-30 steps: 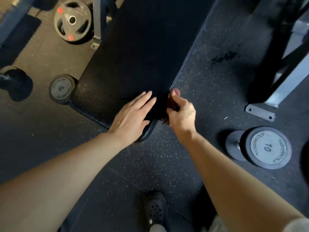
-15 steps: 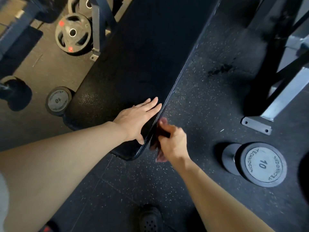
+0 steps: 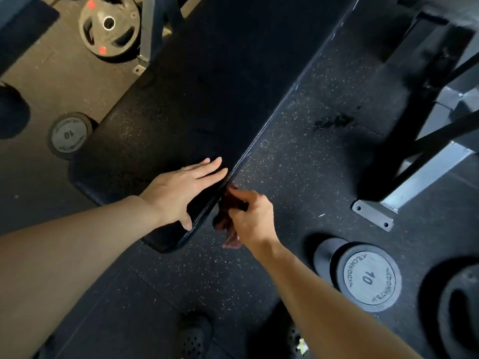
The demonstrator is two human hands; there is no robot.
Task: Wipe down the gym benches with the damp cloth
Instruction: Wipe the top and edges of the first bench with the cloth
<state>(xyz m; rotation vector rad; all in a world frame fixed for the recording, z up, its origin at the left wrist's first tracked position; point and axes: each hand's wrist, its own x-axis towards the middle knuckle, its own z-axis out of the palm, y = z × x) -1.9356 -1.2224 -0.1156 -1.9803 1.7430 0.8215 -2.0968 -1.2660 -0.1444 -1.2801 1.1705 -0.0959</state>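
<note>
**Side edge of the bench under the cloth**

Head view. The left hand (image 3: 181, 189) lies flat on the black bench (image 3: 197, 99) pad near its near end, fingers straight and released, thumb over the pad's corner; it steadies and holds nothing. The right hand (image 3: 252, 218) has its grip clenched round the cloth (image 3: 228, 216), a dark reddish wad pressed against the bench's right side edge just below the top seam, with a loose tail hanging toward the floor (image 3: 298, 151). The step in hand appears to be wiping this side edge near the near end. Progress cannot be read from the pad: its dark surface shows no clear wet trail, so which parts are done is uncertain. Judged from the hand's place, the rest of this edge farther along is probably left, and any other benches lie outside the view. A dumbbell (image 3: 363, 275) marked 10 rests on the floor to the right, well apart from the hands.
</note>
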